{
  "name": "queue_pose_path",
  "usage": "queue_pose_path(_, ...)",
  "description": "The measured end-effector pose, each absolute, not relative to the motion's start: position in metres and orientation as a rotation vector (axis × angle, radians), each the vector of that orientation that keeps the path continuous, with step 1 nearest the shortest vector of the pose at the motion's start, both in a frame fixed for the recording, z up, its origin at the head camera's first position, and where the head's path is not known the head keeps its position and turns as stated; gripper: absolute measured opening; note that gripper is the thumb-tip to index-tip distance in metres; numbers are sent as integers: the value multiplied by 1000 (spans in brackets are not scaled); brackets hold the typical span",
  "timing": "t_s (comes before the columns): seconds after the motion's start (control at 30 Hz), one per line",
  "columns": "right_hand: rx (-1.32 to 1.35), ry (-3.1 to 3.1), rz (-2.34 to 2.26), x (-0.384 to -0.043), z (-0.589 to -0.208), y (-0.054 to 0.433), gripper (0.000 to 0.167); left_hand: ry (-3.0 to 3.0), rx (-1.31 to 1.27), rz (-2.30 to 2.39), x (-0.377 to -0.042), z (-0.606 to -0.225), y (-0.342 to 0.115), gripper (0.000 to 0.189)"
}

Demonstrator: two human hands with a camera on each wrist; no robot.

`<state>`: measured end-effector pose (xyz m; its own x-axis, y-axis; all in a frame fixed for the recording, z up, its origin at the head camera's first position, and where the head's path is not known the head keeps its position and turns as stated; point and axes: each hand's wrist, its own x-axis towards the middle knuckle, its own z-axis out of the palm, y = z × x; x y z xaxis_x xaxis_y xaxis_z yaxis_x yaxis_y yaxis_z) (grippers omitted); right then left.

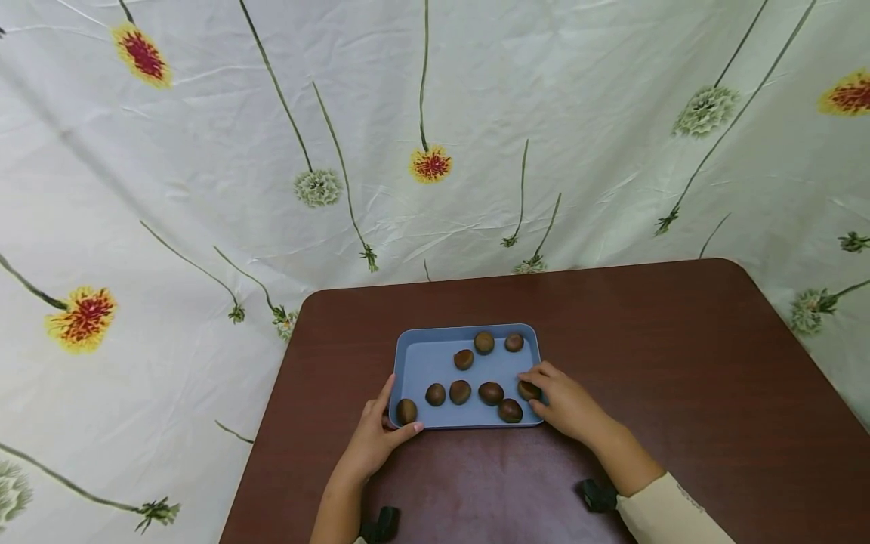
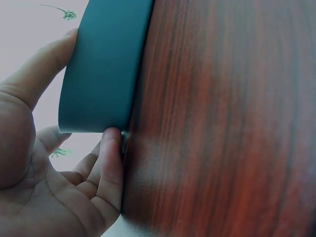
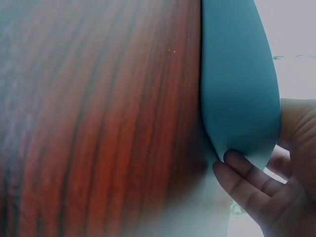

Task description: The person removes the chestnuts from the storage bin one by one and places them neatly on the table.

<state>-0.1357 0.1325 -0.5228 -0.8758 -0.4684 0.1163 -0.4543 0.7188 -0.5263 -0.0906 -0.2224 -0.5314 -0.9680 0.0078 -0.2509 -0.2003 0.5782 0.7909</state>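
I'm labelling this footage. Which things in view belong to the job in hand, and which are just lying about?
Job in hand: blue tray; chestnuts inside it.
Just around: wood-grain table under the tray; flower-patterned cloth beyond; black wrist cameras, worn.

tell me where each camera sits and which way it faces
Head: worn on the head, facing forward and down at the blue tray, brown nuts and table; left hand and right hand show.
Left wrist: worn there, facing the tray's outer wall and the table; left palm and fingers show.
Right wrist: worn there, facing another stretch of that wall and the table; right fingers show.
Shared: both wrist views include tray and table.
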Motion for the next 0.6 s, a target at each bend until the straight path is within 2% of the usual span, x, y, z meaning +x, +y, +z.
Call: queue_pose_path(0.6,-727,2967,-1004,-135,-531,132,40,2601,-165,1341,-89,-533,-224,107)
